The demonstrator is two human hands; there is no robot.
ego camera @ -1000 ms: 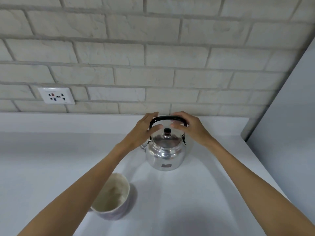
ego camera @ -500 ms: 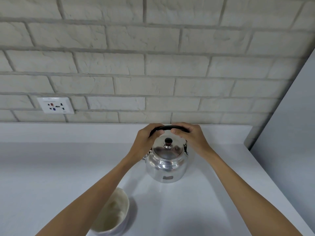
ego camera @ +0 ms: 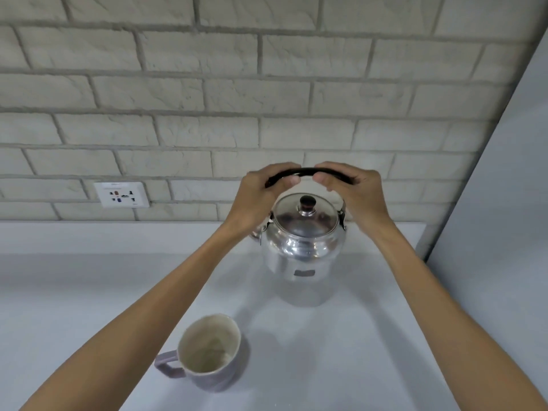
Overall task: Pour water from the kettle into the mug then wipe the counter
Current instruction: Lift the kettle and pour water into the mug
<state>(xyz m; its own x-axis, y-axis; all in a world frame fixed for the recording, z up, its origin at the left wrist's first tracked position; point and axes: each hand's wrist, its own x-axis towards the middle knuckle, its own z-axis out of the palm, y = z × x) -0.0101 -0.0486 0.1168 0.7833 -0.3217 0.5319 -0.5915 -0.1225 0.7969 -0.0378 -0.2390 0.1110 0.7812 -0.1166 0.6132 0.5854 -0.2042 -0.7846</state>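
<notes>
A shiny steel kettle (ego camera: 302,256) with a dark lid knob and a black bail handle is near the back of the white counter (ego camera: 89,307); whether its base touches the counter is unclear. My left hand (ego camera: 255,200) grips the left end of the handle and my right hand (ego camera: 353,191) grips the right end, thumbs nearly meeting over the lid. A pale lilac mug (ego camera: 207,351) with a cream inside stands upright in front and to the left of the kettle, its handle pointing left. The kettle's spout is hidden behind my left wrist.
A brick wall (ego camera: 267,99) rises behind the counter, with a white power socket (ego camera: 121,194) at the left. A plain grey panel (ego camera: 504,232) closes off the right side of the counter.
Both hands closed onto the kettle's handle. The kettle now sits higher against the wall and nearer in view, and the whole mug with its handle has come into sight.
</notes>
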